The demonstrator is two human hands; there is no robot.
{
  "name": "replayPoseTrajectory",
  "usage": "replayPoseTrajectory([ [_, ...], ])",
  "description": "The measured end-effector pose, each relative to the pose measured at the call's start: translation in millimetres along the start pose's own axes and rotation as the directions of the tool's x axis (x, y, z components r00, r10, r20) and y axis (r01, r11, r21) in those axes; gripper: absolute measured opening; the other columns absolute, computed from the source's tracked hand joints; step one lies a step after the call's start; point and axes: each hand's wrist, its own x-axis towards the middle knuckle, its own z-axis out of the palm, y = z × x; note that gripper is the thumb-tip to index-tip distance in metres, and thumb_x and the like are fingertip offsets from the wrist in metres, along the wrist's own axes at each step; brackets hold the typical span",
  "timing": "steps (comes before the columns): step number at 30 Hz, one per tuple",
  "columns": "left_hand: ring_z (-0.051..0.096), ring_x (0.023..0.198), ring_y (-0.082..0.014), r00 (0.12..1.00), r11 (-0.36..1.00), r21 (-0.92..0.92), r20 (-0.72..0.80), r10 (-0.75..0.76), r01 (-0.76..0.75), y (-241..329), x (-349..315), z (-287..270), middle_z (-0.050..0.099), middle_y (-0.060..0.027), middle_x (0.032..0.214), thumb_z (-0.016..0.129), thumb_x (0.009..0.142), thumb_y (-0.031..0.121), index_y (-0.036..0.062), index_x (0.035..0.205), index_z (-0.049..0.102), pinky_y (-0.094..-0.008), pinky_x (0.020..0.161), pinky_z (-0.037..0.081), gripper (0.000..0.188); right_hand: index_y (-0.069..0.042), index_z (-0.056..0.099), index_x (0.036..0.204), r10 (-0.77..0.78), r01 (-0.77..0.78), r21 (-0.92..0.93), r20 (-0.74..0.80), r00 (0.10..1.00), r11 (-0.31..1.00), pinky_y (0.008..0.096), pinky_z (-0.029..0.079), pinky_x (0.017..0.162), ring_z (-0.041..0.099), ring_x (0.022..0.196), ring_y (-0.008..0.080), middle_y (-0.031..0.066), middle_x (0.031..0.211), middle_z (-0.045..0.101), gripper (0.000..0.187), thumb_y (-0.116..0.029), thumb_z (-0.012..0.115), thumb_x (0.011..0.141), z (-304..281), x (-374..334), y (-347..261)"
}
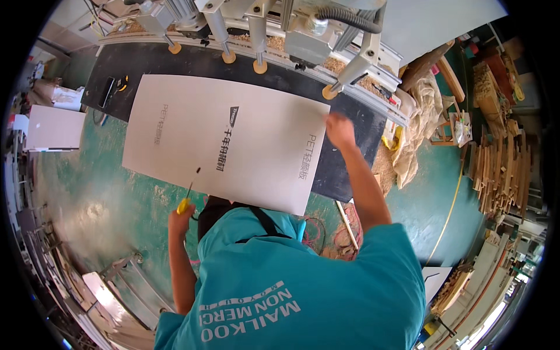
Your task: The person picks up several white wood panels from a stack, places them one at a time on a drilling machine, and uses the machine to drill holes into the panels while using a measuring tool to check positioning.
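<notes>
A large white panel point(192, 128) with dark print lies on the black machine table point(356, 157), its near edge reaching past the table toward my body. My left hand point(179, 220) is closed round the yellow handle of a screwdriver point(184, 204). The screwdriver's thin shaft points up and away, and its dark tip shows over the panel's near left part. My right hand point(340, 130) is at the panel's far right corner, fingers curled and smeared by motion. Whether it grips the panel edge or only touches it, I cannot tell.
Several clamp rods with round tan pads point(260, 67) stand along the table's back, with sawdust behind. A black object point(107, 92) and a small yellow-and-black tool point(122, 83) lie at the table's left. Draped cloth point(417, 128) and stacked wood strips point(500, 169) are on the right.
</notes>
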Motion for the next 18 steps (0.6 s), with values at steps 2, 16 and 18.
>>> replayPoseTrajectory([
  [2, 0.051, 0.047, -0.0127, 0.973, 0.952, -0.264, 0.204, -0.104, 0.157, 10, 28, 1, 0.058, -0.0029, 0.059, 0.068, 0.087, 0.046, 0.0097, 0.083, 0.069, -0.0312, 0.045, 0.039, 0.036, -0.009, 0.066, 0.082, 0.024, -0.007, 0.085, -0.193, 0.981, 0.996, 0.0438, 0.055, 0.072, 0.066, 0.088, 0.0319, 0.0109, 0.089, 0.067, 0.012, -0.017, 0.057, 0.085, -4, 12, 5],
  [16, 0.041, 0.046, -0.0080, 0.960, 0.911, -0.412, 0.245, 0.136, -0.023, 93, 80, 14, 0.057, 0.0025, 0.068, 0.073, 0.083, 0.038, 0.0098, 0.090, 0.067, -0.0268, 0.042, 0.029, 0.029, -0.012, 0.069, 0.094, 0.001, -0.002, -0.013, -0.049, 0.999, 1.000, 0.0435, 0.055, 0.066, 0.066, 0.083, 0.0316, 0.0109, 0.085, 0.064, 0.016, -0.011, 0.058, 0.081, -5, -71, -32],
  [18, 0.044, 0.048, -0.0088, 0.953, 0.970, -0.231, 0.270, 0.135, -0.072, 100, 78, 13, 0.056, 0.0022, 0.065, 0.074, 0.082, 0.038, 0.0083, 0.085, 0.068, -0.0274, 0.043, 0.031, 0.030, -0.012, 0.071, 0.089, 0.124, -0.124, 0.013, -0.161, 0.979, 0.992, 0.0425, 0.055, 0.075, 0.065, 0.090, 0.0298, 0.0090, 0.089, 0.065, 0.014, -0.011, 0.057, 0.083, -5, -45, -19],
])
